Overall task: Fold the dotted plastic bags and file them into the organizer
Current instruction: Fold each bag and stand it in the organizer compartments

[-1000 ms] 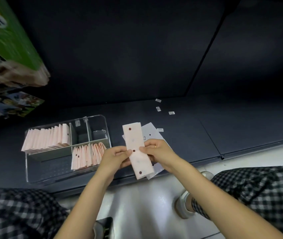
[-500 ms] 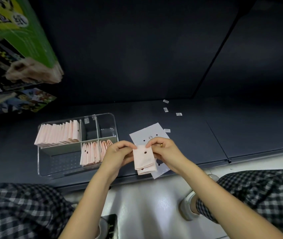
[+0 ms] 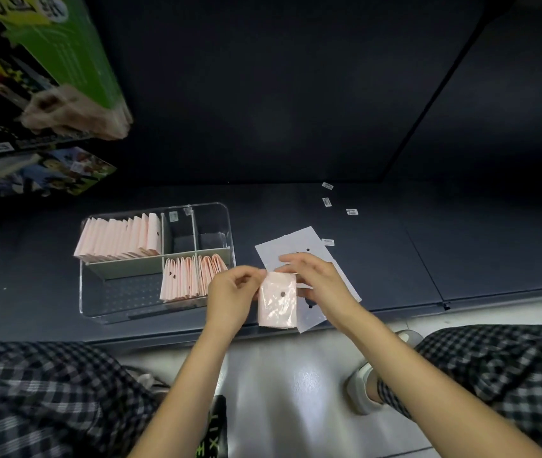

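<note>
Centrally, near the front edge of the dark shelf (image 3: 296, 206), both hands hold one folded pink bag (image 3: 277, 300) with a single dark dot showing. Left hand (image 3: 231, 297) pinches the bag's upper left corner, fingers curled. Right hand (image 3: 317, 280) grips the upper right corner, fingers bent over the top edge. Bag hangs upright, slightly above the shelf lip. Behind it, flat on the shelf, lies a white dotted sheet (image 3: 299, 244), partly hidden by the right hand. Left of the hands sits the clear organizer (image 3: 97, 309): far-left compartment packed with upright folded bags (image 3: 119, 239); near-right compartment holds a second row (image 3: 190, 279), just beside the left hand. Small white labels (image 3: 327, 202) lie scattered far right on the shelf. Green box (image 3: 64, 51) at far left.
</note>
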`<state>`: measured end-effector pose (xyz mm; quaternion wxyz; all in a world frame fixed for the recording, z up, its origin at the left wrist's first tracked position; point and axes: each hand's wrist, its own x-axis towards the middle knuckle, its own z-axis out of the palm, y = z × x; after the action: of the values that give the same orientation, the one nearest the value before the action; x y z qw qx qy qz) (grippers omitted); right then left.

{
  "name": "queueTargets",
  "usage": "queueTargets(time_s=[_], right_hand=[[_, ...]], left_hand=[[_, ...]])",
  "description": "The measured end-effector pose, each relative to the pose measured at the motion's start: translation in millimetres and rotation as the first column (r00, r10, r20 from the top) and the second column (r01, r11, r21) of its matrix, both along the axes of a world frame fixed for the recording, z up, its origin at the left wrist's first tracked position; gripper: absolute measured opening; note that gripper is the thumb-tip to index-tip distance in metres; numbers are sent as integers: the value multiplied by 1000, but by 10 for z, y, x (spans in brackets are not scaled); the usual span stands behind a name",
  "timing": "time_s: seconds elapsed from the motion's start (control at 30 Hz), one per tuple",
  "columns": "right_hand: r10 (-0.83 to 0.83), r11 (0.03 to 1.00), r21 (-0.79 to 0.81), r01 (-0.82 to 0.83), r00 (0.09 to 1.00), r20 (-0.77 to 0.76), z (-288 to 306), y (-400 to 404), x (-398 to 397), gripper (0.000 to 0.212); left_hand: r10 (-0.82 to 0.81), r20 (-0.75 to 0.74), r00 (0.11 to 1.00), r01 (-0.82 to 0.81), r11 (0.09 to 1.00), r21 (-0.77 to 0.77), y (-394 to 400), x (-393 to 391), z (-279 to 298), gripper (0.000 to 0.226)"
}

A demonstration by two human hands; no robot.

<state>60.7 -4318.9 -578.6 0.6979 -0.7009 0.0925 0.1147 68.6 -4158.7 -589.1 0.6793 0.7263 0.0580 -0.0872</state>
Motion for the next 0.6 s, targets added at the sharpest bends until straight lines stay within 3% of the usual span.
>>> queueTargets(time_s=[0.07,0.13,0.33,0.5,0.57,0.6], right_hand=[[28,994,-110,-23,999,45,-15,31,-3,10],[11,986,-164,1,997,71,-20,51,5,10],[-147,979,-128,159,984,104,-15,54,71,10],[-99,993,48,107,984,-150,-258,242,-31,6],[-85,996,-10,84,984,-154,-336,310,-46,8],[-118,992,-48,113,984,-136,-354,331,-25,10]], left_hand=[[-38,92,995,29,994,102,0,0,-2,18],[-50,92,994,42,995,88,5,-3,-3,17],[-166,-177,970,163,986,-33,120,16,-77,13],[3,-219,976,-30,992,-124,200,77,-160,13],[48,-153,987,-55,998,-41,250,131,-238,16],[44,-71,997,-36,993,116,278,169,-291,19]])
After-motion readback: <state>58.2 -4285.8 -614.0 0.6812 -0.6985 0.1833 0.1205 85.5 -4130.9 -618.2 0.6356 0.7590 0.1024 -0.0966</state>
